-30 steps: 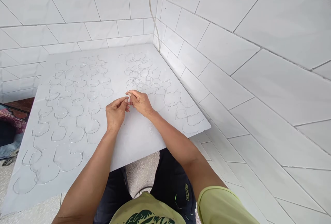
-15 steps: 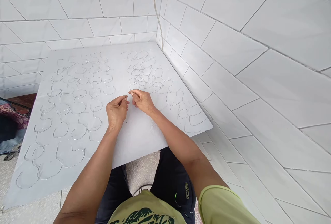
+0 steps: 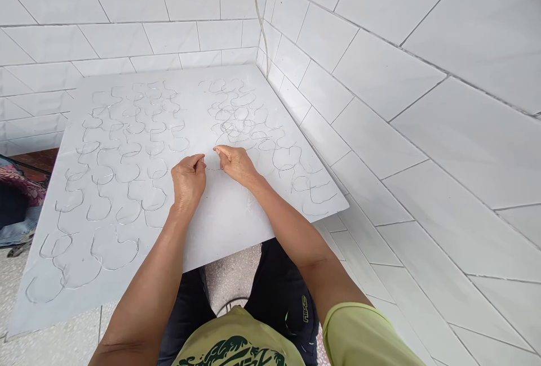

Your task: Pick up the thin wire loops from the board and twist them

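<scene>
My left hand [image 3: 189, 180] is closed in a pinch over the middle of the white table [image 3: 220, 225]. Just right of it, my right hand [image 3: 235, 162] also pinches, thumb against forefinger. Between the two hands runs a thin curved wire [image 3: 213, 169], faint against the white top, with its ends hidden at my fingers. Many bent wires [image 3: 127, 172] of the same thin kind lie in rough rows left of my hands. To the right, a looser tangle of curved wires [image 3: 236, 124] lies on the table, some overlapping.
White tiled walls [image 3: 380, 101] meet in a corner behind and right of the table. A pale cable [image 3: 261, 22] hangs down that corner. Dark and patterned cloth [image 3: 19, 200] is at the far left. My legs [image 3: 279, 298] are below the table's front edge.
My hands have drawn slightly apart, and the curve of wire between them shows now. The view has shifted a little.
</scene>
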A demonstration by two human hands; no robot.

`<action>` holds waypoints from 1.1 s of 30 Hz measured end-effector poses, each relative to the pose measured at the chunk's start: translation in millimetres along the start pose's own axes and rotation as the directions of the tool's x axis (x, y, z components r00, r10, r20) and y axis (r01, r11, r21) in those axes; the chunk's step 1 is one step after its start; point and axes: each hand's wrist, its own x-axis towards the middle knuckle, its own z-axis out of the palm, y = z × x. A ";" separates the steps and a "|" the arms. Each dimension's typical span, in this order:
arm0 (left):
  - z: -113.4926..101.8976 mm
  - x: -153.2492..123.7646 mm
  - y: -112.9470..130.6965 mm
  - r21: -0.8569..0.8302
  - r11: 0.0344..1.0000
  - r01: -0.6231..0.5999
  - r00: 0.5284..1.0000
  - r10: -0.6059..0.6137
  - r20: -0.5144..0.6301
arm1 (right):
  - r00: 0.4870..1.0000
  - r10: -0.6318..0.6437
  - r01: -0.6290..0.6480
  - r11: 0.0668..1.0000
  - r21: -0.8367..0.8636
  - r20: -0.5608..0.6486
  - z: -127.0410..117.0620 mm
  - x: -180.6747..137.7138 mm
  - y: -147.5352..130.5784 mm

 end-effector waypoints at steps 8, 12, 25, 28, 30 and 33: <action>-0.1 2.0 -3.6 0.070 0.994 -0.082 0.997 0.083 -0.005 | 0.995 -0.011 0.009 1.000 0.013 0.096 -3.8 -0.7 3.3; -1.5 2.9 -6.7 0.154 0.978 -0.141 0.990 0.140 0.016 | 0.996 -0.009 0.007 1.000 0.021 0.090 -5.6 -2.1 1.7; 0.4 3.0 3.1 -0.007 0.999 0.033 0.999 -0.033 0.020 | 0.987 0.080 -0.086 0.995 0.042 0.137 -8.8 2.3 2.4; -1.1 2.6 7.3 -0.019 0.996 0.082 0.997 -0.082 0.002 | 0.980 0.108 -0.127 0.986 0.105 0.170 -8.9 3.5 3.8; -2.4 2.2 10.5 -0.021 0.990 0.139 0.990 -0.139 0.017 | 0.980 0.091 -0.113 0.986 0.120 0.175 -8.6 3.5 5.2; -3.6 2.1 14.7 -0.059 0.973 0.225 0.973 -0.222 0.056 | 0.984 0.039 -0.050 0.997 0.057 0.174 -8.2 2.5 8.9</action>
